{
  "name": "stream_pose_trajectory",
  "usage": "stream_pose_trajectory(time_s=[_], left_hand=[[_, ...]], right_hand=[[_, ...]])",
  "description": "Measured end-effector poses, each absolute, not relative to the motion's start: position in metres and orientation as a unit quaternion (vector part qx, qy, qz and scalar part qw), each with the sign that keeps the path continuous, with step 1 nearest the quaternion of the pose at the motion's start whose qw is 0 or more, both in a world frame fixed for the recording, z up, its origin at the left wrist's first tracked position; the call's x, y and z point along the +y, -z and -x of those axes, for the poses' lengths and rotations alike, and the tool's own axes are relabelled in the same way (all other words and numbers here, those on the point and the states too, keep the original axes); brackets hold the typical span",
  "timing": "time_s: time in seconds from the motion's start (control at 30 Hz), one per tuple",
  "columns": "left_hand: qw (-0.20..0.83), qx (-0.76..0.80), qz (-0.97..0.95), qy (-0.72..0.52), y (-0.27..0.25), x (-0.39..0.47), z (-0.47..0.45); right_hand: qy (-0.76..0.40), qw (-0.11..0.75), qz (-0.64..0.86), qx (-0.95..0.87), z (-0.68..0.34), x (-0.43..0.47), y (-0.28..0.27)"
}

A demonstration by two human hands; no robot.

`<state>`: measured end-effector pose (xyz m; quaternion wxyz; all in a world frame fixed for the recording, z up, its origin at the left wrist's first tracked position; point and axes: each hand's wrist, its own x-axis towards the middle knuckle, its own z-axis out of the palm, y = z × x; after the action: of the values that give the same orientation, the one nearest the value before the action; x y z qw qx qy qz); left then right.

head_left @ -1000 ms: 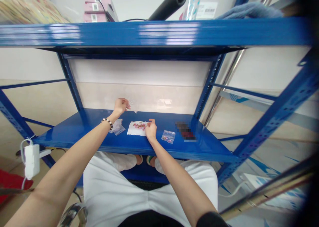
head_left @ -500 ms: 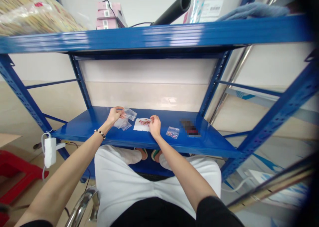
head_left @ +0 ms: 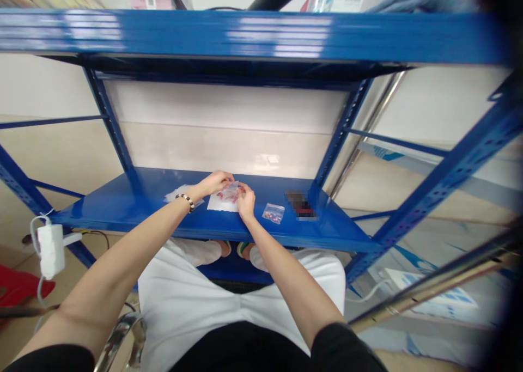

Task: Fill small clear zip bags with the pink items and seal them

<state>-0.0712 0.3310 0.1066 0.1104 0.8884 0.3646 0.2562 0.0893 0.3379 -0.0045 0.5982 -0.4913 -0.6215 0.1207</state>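
My left hand [head_left: 217, 182] pinches a small clear plastic bag [head_left: 232, 188] above a white sheet of paper [head_left: 218, 203]. At the bag's right side, the fingers of my right hand [head_left: 245, 200] are closed on its edge. Small reddish pieces [head_left: 227, 196] lie on the sheet, partly hidden by the bag and my fingers. Left of the sheet, several flat clear bags [head_left: 176, 193] lie in a loose pile, partly under my left wrist. A clear zip bag with small coloured pieces [head_left: 273, 213] rests on the shelf to the right of my right hand.
A blurred-out dark object [head_left: 301, 205] lies at the right of the blue shelf [head_left: 261, 233]. The upper shelf's beam [head_left: 196, 32] crosses above my hands. A white power strip [head_left: 51, 250] hangs at the left upright. A metal chair arm [head_left: 118, 339] is at my left.
My left hand has lifted a clear bag off the pile and carried it right, over the paper. My right hand now meets it there. The camera view has shifted.
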Motion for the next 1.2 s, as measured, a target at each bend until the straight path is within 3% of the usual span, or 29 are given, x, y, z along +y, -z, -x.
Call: stream_pose_trajectory(time_s=[0.2, 0.8, 1.2], left_hand=[[0.088, 0.38, -0.886, -0.252, -0.105, 0.332, 0.074], [0.128, 0.459, -0.769, -0.426, -0.065, 0.339, 0.093], [0.112, 0.442, -0.78, -0.429, -0.062, 0.341, 0.087]], right_hand=[[-0.112, 0.588, 0.496, -0.629, -0.089, 0.335, 0.002], [-0.086, 0.632, 0.48, -0.602, -0.091, 0.33, 0.0], [-0.1, 0.632, 0.478, -0.602, -0.092, 0.332, 0.002]])
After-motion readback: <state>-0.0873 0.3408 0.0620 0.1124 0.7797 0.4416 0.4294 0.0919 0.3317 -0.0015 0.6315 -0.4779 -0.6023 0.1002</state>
